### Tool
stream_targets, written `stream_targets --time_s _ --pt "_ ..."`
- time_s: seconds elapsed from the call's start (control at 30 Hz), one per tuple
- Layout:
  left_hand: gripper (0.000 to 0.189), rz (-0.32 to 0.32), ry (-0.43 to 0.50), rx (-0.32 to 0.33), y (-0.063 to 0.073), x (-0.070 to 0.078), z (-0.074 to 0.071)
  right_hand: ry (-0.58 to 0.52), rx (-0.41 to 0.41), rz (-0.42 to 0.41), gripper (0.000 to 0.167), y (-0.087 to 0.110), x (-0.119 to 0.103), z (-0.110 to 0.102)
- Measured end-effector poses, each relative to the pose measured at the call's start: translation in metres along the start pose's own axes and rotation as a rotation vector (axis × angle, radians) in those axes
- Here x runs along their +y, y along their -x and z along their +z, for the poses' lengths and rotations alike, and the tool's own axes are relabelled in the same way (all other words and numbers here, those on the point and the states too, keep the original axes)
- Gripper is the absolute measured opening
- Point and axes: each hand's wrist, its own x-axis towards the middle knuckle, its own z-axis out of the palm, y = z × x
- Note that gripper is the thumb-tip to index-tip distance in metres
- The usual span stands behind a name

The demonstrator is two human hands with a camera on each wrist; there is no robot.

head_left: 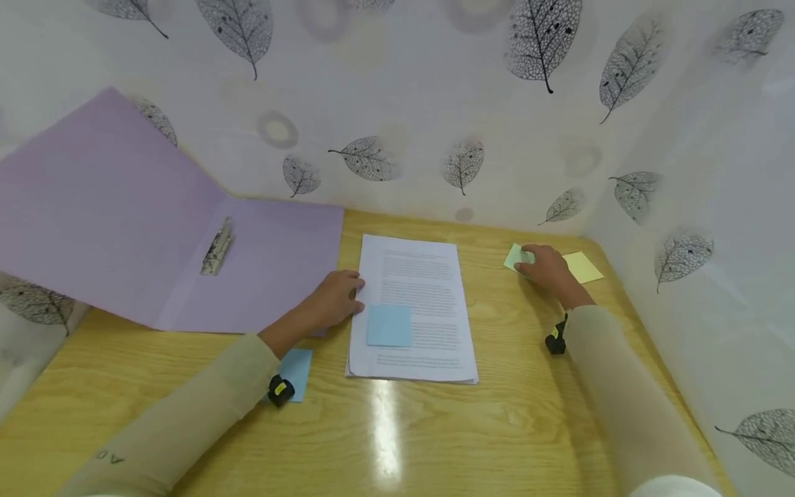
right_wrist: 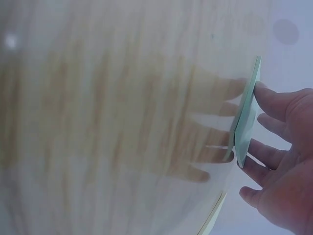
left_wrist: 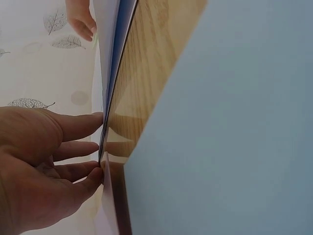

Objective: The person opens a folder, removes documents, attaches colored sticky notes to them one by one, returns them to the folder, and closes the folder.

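Note:
A stack of printed sheets (head_left: pixel 422 276) lies on the table with a blue sticky note (head_left: pixel 389 326) on its lower left part. My left hand (head_left: pixel 335 298) rests at the stack's left edge, and its fairly straight fingertips touch the paper edge in the left wrist view. At the right, my right hand (head_left: pixel 546 266) pinches a pad of green sticky notes (right_wrist: pixel 247 115), with the thumb and fingertips at its edges. One layer of the pad stands slightly apart at the lower end. Part of the green pad is hidden behind the fingers in the head view.
An open purple folder (head_left: pixel 273 269) with a metal clip (head_left: pixel 217 247) lies at the left, its cover leaning on the leaf-patterned wall. A blue sticky pad (head_left: pixel 301 376) sits under the left wrist. Right of the right hand is a yellow sticky pad (head_left: pixel 582 267).

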Motion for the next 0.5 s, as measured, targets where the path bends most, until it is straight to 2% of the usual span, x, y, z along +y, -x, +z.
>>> stream_targets --time_s 0.37,0.5 --pt "0.053 0.009 -0.001 -0.003 0.0 -0.004 0.001 0.029 0.043 -0.001 0.057 0.009 -0.009 -0.001" --pt "0.053 0.016 0.009 0.003 0.001 -0.003 0.001 -0.029 0.096 0.016 0.054 0.012 -0.011 -0.001"
